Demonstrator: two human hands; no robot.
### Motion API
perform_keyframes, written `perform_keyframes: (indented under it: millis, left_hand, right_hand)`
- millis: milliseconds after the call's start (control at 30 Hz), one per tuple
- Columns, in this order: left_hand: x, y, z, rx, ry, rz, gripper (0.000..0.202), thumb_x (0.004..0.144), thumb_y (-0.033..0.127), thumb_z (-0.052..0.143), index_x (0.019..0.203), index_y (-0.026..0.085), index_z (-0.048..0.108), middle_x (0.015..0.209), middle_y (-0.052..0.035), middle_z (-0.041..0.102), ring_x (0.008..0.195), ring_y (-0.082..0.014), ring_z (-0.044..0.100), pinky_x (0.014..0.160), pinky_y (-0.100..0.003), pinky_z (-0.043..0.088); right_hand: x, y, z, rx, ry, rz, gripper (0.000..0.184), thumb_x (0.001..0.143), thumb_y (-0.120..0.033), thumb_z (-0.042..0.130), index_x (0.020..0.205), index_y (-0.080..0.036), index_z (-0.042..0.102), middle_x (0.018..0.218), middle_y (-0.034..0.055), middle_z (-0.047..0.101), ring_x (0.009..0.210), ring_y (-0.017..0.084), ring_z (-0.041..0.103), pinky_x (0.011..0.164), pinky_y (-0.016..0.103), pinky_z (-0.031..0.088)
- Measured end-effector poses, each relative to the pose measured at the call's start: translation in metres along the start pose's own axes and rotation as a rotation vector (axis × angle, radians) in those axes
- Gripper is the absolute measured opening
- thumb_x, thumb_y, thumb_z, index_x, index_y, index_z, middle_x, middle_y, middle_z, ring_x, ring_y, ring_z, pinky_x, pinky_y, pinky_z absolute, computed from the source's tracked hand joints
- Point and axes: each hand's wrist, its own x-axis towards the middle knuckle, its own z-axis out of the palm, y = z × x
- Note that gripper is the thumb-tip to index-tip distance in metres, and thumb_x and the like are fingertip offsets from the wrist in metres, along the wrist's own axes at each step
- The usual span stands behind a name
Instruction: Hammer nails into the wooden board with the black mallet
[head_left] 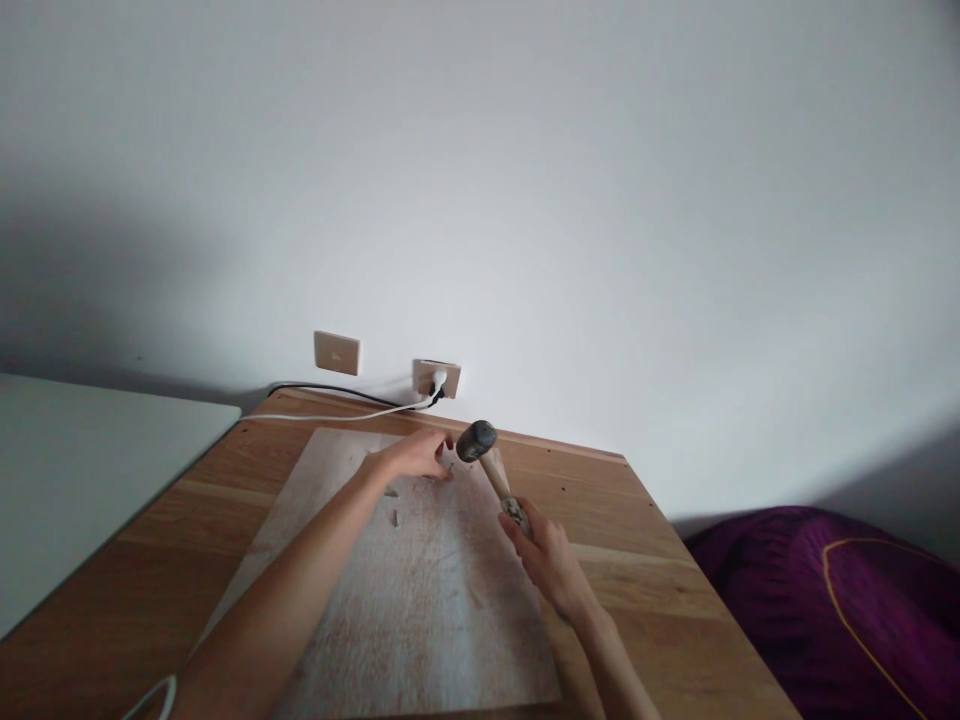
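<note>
My right hand [546, 552] is closed around the handle of a rubber mallet [495, 475]. Its dark head [476, 441] is raised just right of my left hand [417, 455]. That left hand reaches over the far part of a worn, whitish board [420, 610], thumb and finger curved with a gap between them. Close to their tips stands a small nail [451, 467]; whether they touch it is hard to see. Nearer to me another nail [396, 518] stands in the board, with a small light piece [391, 491] beside it.
The board lies on a wooden table [637, 570] against a wall. A white plug sits in the socket [437, 379], its cables [337, 415] running left along the table's back edge. A white surface [90, 470] adjoins at left; purple fabric [795, 600] lies at right.
</note>
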Motion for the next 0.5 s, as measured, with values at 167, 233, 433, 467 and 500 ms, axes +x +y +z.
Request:
perform_keyframes:
  millis: [167, 233, 433, 467, 500]
  left_hand:
    - [0.0, 0.0, -0.001, -0.034, -0.06, 0.042, 0.029, 0.069, 0.025, 0.078, 0.096, 0.016, 0.071, 0.085, -0.0014, 0.067, 0.076, -0.0169, 0.059, 0.064, -0.024, 0.037]
    - [0.0, 0.002, 0.0, -0.011, -0.054, 0.005, 0.024, 0.072, 0.029, 0.077, 0.091, 0.015, 0.072, 0.083, -0.0026, 0.068, 0.075, -0.0171, 0.059, 0.063, -0.025, 0.036]
    - [0.002, 0.008, 0.006, -0.036, -0.013, 0.009, 0.01, 0.082, 0.023, 0.069, 0.077, 0.014, 0.071, 0.077, -0.0031, 0.07, 0.071, -0.0152, 0.061, 0.065, -0.024, 0.036]
    - [0.002, 0.009, 0.006, -0.037, -0.005, 0.014, 0.009, 0.081, 0.02, 0.068, 0.076, 0.014, 0.071, 0.076, -0.0029, 0.07, 0.071, -0.015, 0.061, 0.065, -0.024, 0.036]
    - [0.002, 0.009, 0.007, -0.038, -0.001, 0.018, 0.007, 0.081, 0.018, 0.067, 0.076, 0.014, 0.071, 0.075, -0.0026, 0.07, 0.07, -0.0149, 0.061, 0.065, -0.024, 0.035]
  right_hand:
    - [-0.004, 0.001, 0.005, -0.006, -0.042, -0.052, 0.038, 0.101, -0.052, 0.048, 0.109, -0.019, 0.066, 0.088, 0.0046, 0.071, 0.082, 0.02, 0.068, 0.072, 0.024, 0.042]
    - [-0.006, 0.004, 0.007, 0.021, 0.007, -0.045, 0.042, 0.101, -0.055, 0.046, 0.11, -0.019, 0.065, 0.087, 0.0043, 0.07, 0.08, 0.019, 0.066, 0.071, 0.024, 0.042]
    - [-0.009, 0.008, 0.016, 0.06, 0.11, -0.014, 0.049, 0.1, -0.06, 0.044, 0.111, -0.017, 0.063, 0.084, 0.0053, 0.069, 0.076, 0.02, 0.066, 0.067, 0.023, 0.044]
    - [-0.009, 0.008, 0.017, 0.063, 0.112, -0.007, 0.049, 0.1, -0.06, 0.044, 0.111, -0.017, 0.063, 0.084, 0.0055, 0.069, 0.075, 0.02, 0.067, 0.066, 0.023, 0.044]
    - [-0.009, 0.007, 0.018, 0.065, 0.108, -0.002, 0.049, 0.1, -0.06, 0.044, 0.112, -0.017, 0.063, 0.083, 0.0055, 0.069, 0.075, 0.02, 0.067, 0.065, 0.023, 0.044]
